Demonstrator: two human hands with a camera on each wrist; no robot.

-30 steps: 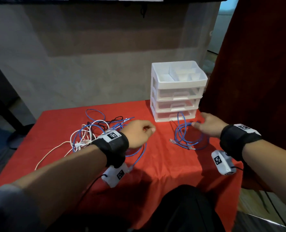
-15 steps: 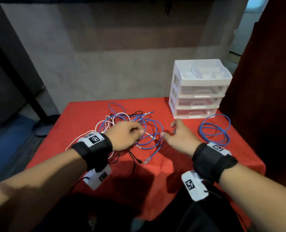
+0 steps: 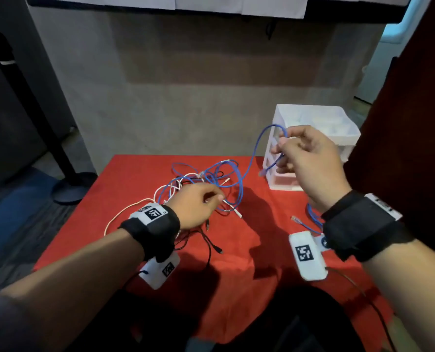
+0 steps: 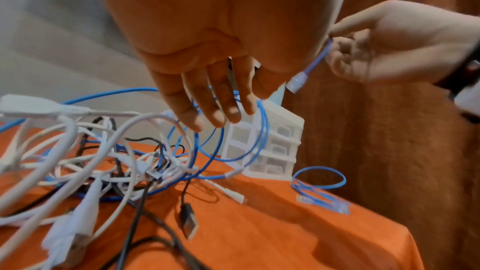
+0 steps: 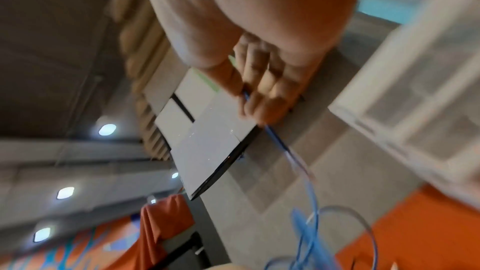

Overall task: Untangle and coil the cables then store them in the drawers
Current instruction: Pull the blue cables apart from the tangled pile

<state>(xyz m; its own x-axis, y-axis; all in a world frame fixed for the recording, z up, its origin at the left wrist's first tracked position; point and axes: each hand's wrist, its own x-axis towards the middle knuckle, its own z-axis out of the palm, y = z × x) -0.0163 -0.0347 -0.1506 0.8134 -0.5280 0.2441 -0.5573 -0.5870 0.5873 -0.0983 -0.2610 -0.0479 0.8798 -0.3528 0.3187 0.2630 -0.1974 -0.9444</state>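
A tangle of blue, white and black cables (image 3: pixel 198 181) lies on the red tablecloth (image 3: pixel 236 262). My left hand (image 3: pixel 211 198) hovers over the tangle, and in the left wrist view its fingers (image 4: pixel 215 114) hang nearly straight among blue loops without clearly gripping any. My right hand (image 3: pixel 283 146) is raised in front of the white drawer unit (image 3: pixel 338 128). It pinches a blue cable (image 3: pixel 261 141) near its end, and the clear connector (image 3: pixel 262 172) dangles below. That cable runs back down into the tangle. The right wrist view shows the pinch (image 5: pixel 249 98) on the blue cable (image 5: pixel 275 141).
A second blue cable (image 3: pixel 313 217), coiled, lies on the cloth under my right wrist, in front of the drawers. A black USB plug (image 4: pixel 188 221) sticks out of the tangle toward me. A dark red curtain (image 3: pixel 402 123) hangs right of the table, a grey wall behind.
My right hand left the coiled blue cable at the right, reached to the tangle, took a blue cable end and lifted it up toward the drawers. The left hand stayed on the tangle.
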